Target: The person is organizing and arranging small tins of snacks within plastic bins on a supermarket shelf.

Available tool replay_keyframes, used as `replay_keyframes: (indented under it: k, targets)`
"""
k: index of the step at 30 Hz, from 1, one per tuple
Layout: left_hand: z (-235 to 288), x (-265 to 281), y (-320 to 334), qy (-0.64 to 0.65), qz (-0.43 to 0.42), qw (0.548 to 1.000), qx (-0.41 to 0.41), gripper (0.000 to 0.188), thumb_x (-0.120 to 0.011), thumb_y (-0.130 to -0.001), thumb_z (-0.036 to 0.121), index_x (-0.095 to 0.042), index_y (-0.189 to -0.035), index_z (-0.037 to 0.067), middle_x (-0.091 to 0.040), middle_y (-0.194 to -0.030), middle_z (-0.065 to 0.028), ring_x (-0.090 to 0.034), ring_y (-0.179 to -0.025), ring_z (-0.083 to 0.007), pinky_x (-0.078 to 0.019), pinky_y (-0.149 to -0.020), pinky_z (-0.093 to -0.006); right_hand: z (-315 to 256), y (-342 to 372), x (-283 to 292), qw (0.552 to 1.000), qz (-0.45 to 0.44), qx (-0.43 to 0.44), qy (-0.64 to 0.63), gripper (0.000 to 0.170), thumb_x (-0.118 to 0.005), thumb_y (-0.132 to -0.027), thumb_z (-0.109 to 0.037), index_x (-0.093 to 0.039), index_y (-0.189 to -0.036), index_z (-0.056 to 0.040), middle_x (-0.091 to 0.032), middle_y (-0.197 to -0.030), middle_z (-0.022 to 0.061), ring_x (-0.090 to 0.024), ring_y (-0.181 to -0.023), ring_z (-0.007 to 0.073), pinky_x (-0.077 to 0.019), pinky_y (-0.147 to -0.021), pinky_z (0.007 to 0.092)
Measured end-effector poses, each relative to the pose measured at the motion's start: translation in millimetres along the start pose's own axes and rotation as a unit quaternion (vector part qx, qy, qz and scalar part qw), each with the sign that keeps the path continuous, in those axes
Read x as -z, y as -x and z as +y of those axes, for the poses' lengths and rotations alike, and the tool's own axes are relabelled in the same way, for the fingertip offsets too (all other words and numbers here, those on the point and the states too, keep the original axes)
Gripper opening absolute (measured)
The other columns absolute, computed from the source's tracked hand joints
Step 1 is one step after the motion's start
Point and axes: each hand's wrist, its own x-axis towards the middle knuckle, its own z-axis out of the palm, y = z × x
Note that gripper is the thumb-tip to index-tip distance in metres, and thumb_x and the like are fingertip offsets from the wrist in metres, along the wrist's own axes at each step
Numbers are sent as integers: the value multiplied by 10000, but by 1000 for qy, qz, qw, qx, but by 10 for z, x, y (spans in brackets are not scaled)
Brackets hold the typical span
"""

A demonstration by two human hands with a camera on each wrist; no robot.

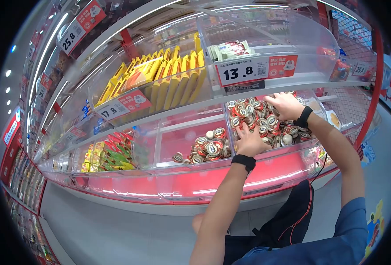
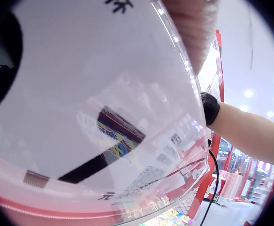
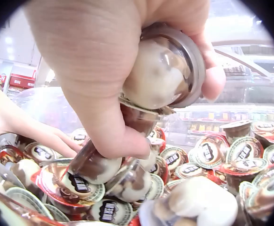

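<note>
A clear bin is heaped with small sealed snack cups [image 1: 272, 121] of brown and white filling, with round printed lids. Over the back of the heap, my right hand [image 1: 287, 106] holds a cup [image 3: 158, 73] in its fingers; in the right wrist view its thumb lies against more cups below. My left hand [image 1: 252, 143] rests with spread fingers on the cups at the front left of the bin. In the right wrist view the left hand [image 3: 24, 122] reaches in among the cups. The left wrist view is mostly filled by a pale glossy panel [image 2: 71, 80].
A divider separates a neighbouring bin with a smaller pile of cups [image 1: 211, 148]. Yellow packets [image 1: 178, 81] stand on the shelf above, with price signs [image 1: 239, 70] along its edge. Green and red packets [image 1: 116, 152] lie further left. A red post [image 1: 377, 88] borders the right end.
</note>
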Motion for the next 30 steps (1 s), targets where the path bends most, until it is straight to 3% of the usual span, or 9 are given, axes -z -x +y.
replay_keyframes:
  k: [2, 9, 14, 20, 24, 25, 28, 29, 30]
  targets:
    - [-19, -1, -10, 9, 3, 1000, -15, 979, -774, -591, 482, -354, -1420, 172, -267, -1462, -211, -184, -1382, -439, -378, -1013, -550, -77, 28, 54, 998, 43, 45, 10, 689, -767, -580, -113, -485, -1209, -119, -536, -1056, 174, -564, -961, 358, -496, -721, 449]
    - [-89, -74, 26, 48, 42, 997, -42, 720, -724, -678, 424, -516, -1273, 76, -387, -1383, -205, -192, -1377, -439, -378, -994, -574, -478, -81, 119, 976, 135, 137, 103, 551, -744, -681, -156, -515, -1182, -153, -509, -1181, 134, -570, -1004, 297, -537, -753, 412]
    - [-125, -118, -15, 56, 43, 996, -58, 703, -705, -686, 406, -512, -1281, 86, -422, -1363, -199, -218, -1361, -458, -374, -982, -595, -794, -259, 213, 979, 149, 133, -29, 600, -748, -669, -154, -494, -1212, -167, -505, -1162, 120, -565, -1016, 309, -541, -722, 409]
    - [-180, -181, -63, 89, 71, 987, -116, 730, -697, -670, 389, -486, -1303, 93, -466, -1336, -193, -278, -1324, -462, -377, -963, -604, -1130, -592, 139, 941, 225, 192, -162, 621, -699, -696, -98, -460, -1267, -153, -540, -1111, 134, -556, -995, 331, -521, -707, 421]
    - [-132, -287, -58, 48, 147, 986, -66, 732, -705, -675, 368, -474, -1310, 85, -483, -1328, -167, -330, -1303, -430, -359, -967, -597, -1042, -653, 265, 974, 73, 162, -141, 606, -715, -651, -115, -502, -1215, -183, -522, -1195, 134, -533, -1040, 341, -505, -752, 434]
    - [-130, -320, -65, 45, 178, 981, -66, 694, -708, -679, 367, -505, -1294, 117, -512, -1315, -142, -391, -1278, -390, -357, -954, -596, -1055, -636, 257, 967, 126, 186, -116, 570, -709, -688, -112, -487, -1208, -182, -537, -1133, 98, -565, -989, 313, -514, -675, 425]
    - [-169, -198, -55, 82, 86, 987, -105, 606, -673, -696, 358, -569, -1237, 106, -541, -1283, -148, -405, -1263, -416, -399, -951, -577, -1167, -524, 326, 957, 168, 231, -52, 582, -736, -668, -134, -497, -1196, -189, -517, -1155, 71, -556, -1022, 271, -524, -663, 405]
    - [-136, -135, -21, 86, 47, 989, -108, 546, -702, -696, 290, -594, -1196, 99, -572, -1250, -116, -491, -1210, -310, -420, -958, -507, -1219, -488, 373, 956, 157, 237, -70, 597, -756, -652, -146, -505, -1192, -193, -497, -1175, 56, -536, -1063, 250, -536, -674, 388]
    - [-163, -197, -46, 162, 65, 973, -149, 522, -709, -694, 256, -599, -1179, 100, -588, -1225, -101, -514, -1181, -280, -430, -949, -471, -1278, -450, 437, 957, 151, 235, -82, 597, -758, -651, -146, -508, -1190, -191, -497, -1172, 59, -534, -1063, 251, -538, -678, 386]
